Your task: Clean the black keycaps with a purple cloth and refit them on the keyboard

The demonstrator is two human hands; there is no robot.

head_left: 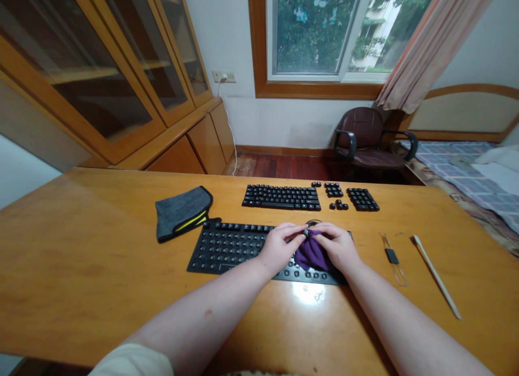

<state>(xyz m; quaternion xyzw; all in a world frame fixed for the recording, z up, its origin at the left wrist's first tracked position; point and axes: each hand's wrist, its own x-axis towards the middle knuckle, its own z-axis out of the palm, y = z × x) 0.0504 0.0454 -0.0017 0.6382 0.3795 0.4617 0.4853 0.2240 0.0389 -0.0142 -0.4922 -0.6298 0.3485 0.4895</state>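
A black keyboard base (227,249) with its keycaps removed lies on the wooden desk (81,257) in front of me. Beyond it, the black keycaps (281,197) are laid out in rows, with smaller groups (363,199) to their right. My left hand (278,246) pinches a small dark keycap (306,233) over the keyboard's right half. My right hand (338,246) is closed on a purple cloth (310,253) that is pressed against that keycap. Both hands touch each other above the keyboard.
A grey cloth with a yellow edge (181,212) lies left of the keycaps. A wire keycap puller (392,255) and a thin pale stick (436,276) lie to the right. A brown chair (365,138) stands beyond the desk, a bed (478,170) at far right.
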